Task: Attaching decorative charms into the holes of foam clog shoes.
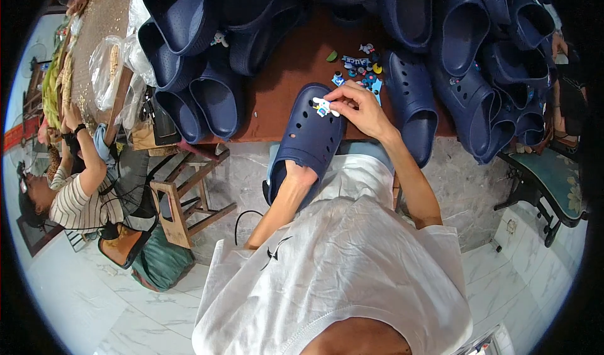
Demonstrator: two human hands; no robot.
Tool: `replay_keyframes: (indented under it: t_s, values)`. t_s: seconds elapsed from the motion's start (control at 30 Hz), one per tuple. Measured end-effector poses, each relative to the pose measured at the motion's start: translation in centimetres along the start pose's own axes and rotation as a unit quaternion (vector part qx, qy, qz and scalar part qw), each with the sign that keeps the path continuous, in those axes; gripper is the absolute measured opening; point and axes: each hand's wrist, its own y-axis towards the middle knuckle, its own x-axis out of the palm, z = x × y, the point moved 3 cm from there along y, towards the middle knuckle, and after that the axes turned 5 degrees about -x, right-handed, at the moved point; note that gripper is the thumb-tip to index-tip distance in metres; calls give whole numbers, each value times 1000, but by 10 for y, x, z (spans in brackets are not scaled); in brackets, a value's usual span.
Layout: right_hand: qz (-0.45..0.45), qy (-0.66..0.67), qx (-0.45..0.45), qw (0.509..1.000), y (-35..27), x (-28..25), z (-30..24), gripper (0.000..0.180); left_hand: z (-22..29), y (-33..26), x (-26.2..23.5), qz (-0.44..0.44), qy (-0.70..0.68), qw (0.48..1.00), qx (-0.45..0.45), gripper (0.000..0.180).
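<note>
A navy blue clog [294, 142] with round holes lies toe-away over the brown table's front edge, its heel end near my lap. My left hand [302, 174] reaches inside it through the foot opening, so its fingers are hidden. At the toe, my right hand [357, 105] pinches a small white cartoon-figure shoe charm [323, 107] between thumb and fingers, against the clog's upper. Whether the charm's stem sits in a hole cannot be seen. Just beyond my right hand lies a loose pile of small coloured charms [362, 65], mostly blue.
Navy clogs [217, 100] crowd the left side of the brown table [270, 103], and more clogs [412, 106] line the right and back. A wooden stool [182, 207] stands at lower left. Farther left, a person [88, 179] in a striped shirt works at another surface. A green-topped chair [550, 182] is at right.
</note>
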Motion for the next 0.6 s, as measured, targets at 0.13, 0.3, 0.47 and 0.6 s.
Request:
replay_keyframes:
  t_s: [0.13, 0.3, 0.47, 0.6]
  values:
    - [9, -3, 6, 1000, -3, 5, 4, 16, 0, 3, 0, -8, 0, 1000, -4, 50]
    - [10, 2, 3, 1000, -3, 3, 1, 16, 1, 3, -3, -17, 0, 1000, -5, 49]
    - [20, -23, -9, 1000, -5, 6, 1, 16, 4, 5, 0, -20, 3, 1000, -9, 47]
    - [94, -69, -16, 993, -18, 17, -5, 19, 6, -5, -2, 64, 56, 996, 22, 43]
